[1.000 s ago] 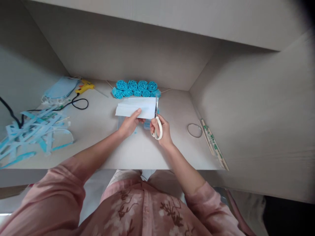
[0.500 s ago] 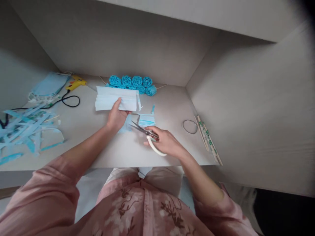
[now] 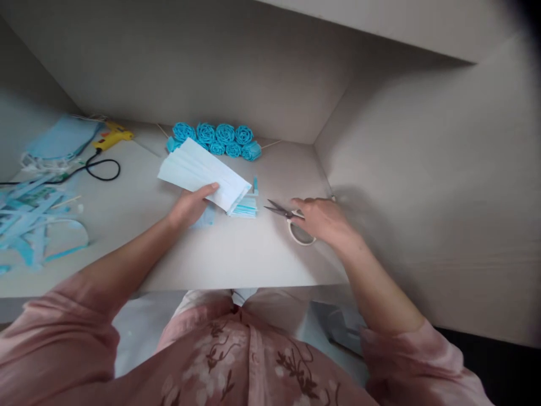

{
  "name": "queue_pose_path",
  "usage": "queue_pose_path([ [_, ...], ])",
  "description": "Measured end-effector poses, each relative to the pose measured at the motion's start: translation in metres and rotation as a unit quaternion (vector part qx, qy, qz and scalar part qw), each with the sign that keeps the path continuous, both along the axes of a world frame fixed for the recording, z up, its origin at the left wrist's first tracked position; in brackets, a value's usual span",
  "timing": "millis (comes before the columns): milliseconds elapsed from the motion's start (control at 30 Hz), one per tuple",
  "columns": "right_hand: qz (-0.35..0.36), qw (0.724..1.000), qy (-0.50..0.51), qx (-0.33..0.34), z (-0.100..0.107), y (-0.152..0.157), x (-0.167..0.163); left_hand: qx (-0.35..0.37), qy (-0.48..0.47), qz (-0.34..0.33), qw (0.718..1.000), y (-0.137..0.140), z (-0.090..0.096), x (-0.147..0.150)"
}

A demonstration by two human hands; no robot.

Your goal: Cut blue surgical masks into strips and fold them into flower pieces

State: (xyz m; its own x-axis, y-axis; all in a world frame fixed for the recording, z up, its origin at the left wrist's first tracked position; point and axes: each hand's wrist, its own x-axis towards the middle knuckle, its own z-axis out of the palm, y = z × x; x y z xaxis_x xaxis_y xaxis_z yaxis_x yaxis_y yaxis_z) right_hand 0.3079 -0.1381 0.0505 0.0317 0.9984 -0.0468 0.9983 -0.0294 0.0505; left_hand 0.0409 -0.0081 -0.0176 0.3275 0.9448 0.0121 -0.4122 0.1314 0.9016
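My left hand (image 3: 190,206) grips a pale pleated face mask (image 3: 203,175) near its right end, thumb on top. The mask slants down to the right, above a small stack of blue-and-white cut pieces (image 3: 244,207) on the table. Over at the right, my right hand (image 3: 321,220) has its fingers on the white handles of a pair of scissors (image 3: 301,234). The blades are slightly apart and point left. Whether the scissors rest on the table I cannot tell. A thin blue scrap (image 3: 204,219) lies beside my left hand.
Several rolled blue flowers (image 3: 225,133) stand in rows at the back wall. A yellow glue gun (image 3: 112,135) with a black cord sits back left, beside a pile of masks (image 3: 63,138). Cut blue strips (image 3: 38,217) cover the left side. Walls enclose the table (image 3: 253,259).
My right hand has carried the scissors to the right, away from the mask. In my left hand the mask has turned, its right end now lower and over the small stack.
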Motion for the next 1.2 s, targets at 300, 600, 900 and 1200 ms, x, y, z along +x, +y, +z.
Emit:
queue_pose_path([
  [300, 0.154, 0.737, 0.654, -0.07, -0.012, 0.076, -0.056, 0.003, 0.052, -0.039, 0.998, -0.008, 0.004, -0.001],
  [600, 0.108, 0.712, 0.687, -0.099, -0.056, 0.087, -0.076, 0.049, 0.048, 0.04, 0.997, 0.005, -0.005, -0.005],
  [900, 0.145, 0.844, 0.508, 0.091, -0.069, 0.076, -0.075, 0.055, 0.031, 0.033, 0.997, 0.017, -0.003, -0.01],
  [1200, 0.138, 0.805, 0.576, 0.029, -0.061, 0.075, -0.076, 0.093, 0.058, -0.005, 0.994, 0.014, -0.001, -0.01],
])
